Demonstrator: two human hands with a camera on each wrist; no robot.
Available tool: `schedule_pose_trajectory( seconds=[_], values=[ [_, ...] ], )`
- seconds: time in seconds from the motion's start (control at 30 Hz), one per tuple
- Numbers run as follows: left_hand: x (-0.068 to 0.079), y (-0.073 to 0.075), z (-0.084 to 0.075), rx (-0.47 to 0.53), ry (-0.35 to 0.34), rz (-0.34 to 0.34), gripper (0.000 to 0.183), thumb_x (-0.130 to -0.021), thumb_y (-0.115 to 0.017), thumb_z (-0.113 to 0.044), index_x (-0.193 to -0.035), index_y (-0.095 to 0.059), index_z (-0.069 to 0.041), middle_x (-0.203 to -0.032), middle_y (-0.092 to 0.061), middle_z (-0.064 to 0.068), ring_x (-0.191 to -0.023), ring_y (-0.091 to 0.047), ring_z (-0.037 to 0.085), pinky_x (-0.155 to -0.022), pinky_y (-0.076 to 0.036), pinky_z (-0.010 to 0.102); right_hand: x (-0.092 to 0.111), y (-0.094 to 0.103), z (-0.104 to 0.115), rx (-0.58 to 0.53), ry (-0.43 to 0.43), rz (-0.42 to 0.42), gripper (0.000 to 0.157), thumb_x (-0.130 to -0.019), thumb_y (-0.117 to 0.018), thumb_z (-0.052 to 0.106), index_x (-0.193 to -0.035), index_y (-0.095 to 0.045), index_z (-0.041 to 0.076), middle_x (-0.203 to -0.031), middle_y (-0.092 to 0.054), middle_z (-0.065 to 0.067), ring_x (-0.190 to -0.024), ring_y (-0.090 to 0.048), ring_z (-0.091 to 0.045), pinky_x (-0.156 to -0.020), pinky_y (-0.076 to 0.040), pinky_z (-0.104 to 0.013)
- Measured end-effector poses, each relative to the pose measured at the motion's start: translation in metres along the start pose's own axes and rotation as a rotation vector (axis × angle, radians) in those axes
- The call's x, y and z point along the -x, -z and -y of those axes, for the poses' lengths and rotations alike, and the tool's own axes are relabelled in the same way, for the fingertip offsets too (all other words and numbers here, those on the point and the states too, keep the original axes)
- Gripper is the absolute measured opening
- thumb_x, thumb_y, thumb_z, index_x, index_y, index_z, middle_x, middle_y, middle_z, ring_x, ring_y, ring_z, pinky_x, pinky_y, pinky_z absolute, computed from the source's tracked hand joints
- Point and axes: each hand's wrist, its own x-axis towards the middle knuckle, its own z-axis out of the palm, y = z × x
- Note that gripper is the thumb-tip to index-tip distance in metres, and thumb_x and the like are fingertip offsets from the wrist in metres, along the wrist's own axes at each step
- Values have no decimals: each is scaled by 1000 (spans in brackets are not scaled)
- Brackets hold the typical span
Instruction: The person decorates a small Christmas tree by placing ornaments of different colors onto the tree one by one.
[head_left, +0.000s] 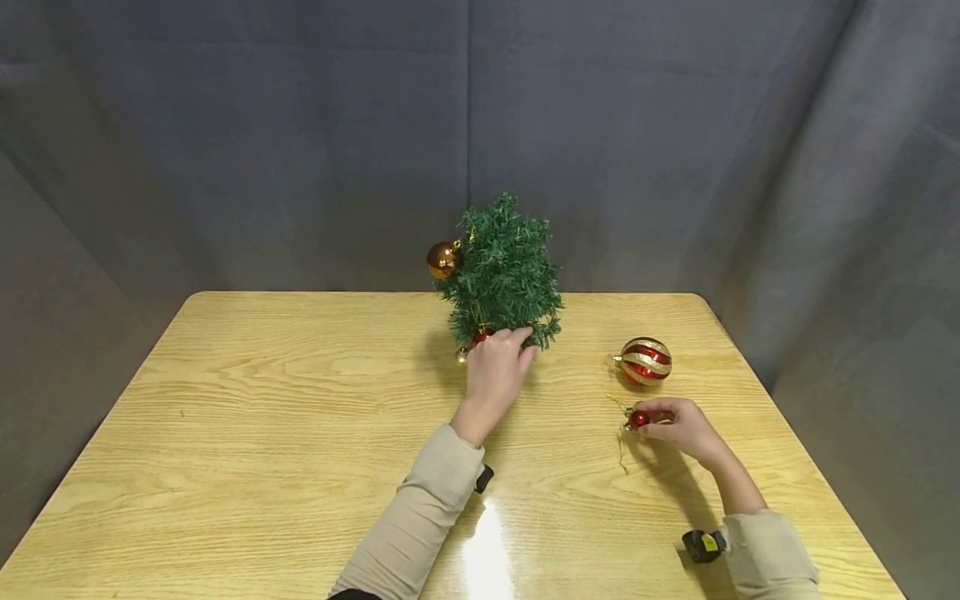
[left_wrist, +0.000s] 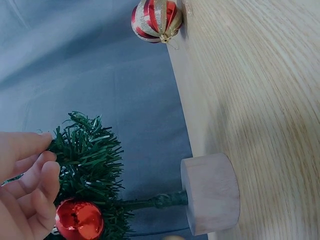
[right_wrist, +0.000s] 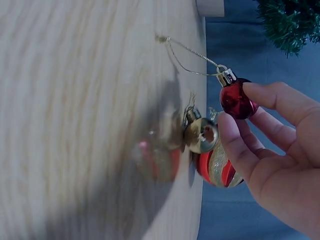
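Note:
A small green artificial Christmas tree (head_left: 506, 267) stands at the back middle of the table. My left hand (head_left: 497, 371) is at its lower front, fingers curled, with the fingertips (left_wrist: 46, 142) pinching the end of a green branch (left_wrist: 82, 150). Right beside those fingers hangs a shiny red bauble (left_wrist: 80, 220). My right hand (head_left: 678, 427) pinches a small red bauble (right_wrist: 237, 99) between thumb and fingers, its gold string loop trailing toward the table. Close by the fingers sits a small gold bauble (right_wrist: 201, 135), with a large red-and-gold striped bauble (head_left: 645, 361) behind it.
A copper-coloured bauble (head_left: 442, 260) hangs on the tree's upper left, and a small gold bauble (head_left: 462, 357) low on the left. The tree's round wooden base (left_wrist: 212, 192) rests on the wooden table (head_left: 262, 433). Grey curtains (head_left: 300, 150) enclose the table's back and sides.

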Motion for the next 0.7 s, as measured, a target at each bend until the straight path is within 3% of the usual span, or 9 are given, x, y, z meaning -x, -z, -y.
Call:
schedule_pose_trajectory(
  seconds=[0.23, 0.4, 0.7],
  values=[
    [1, 0, 1, 3, 1, 9, 24, -79, -69, -18, -99, -69, -6, -67, -62, 5, -38, -34, 5, -35, -26, 16, -3, -3, 6, -69, -10, -18, 31, -78, -59, -9, -105, -51, -22, -92, -59, -27, -78, -57, -14, -63, -49, -22],
    [2, -1, 1, 6, 2, 9, 24, -78, -70, -17, -100, -69, -6, -65, -61, 5, -37, -33, 5, -35, -24, 16, -6, -4, 9, -132, -29, -27, 32, -80, -55, -9, -108, -49, -21, -96, -58, -27, -79, -59, -11, -67, -51, -28],
    [0, 0, 0, 5, -4, 3, 23, -80, -68, -17, -100, -68, -5, -67, -61, 5, -38, -36, 6, -35, -27, 16, -15, -8, 26, -153, -13, -71, 30, -82, -57, -4, -108, -52, -18, -99, -57, -28, -80, -59, -7, -69, -51, -31]
  ],
)
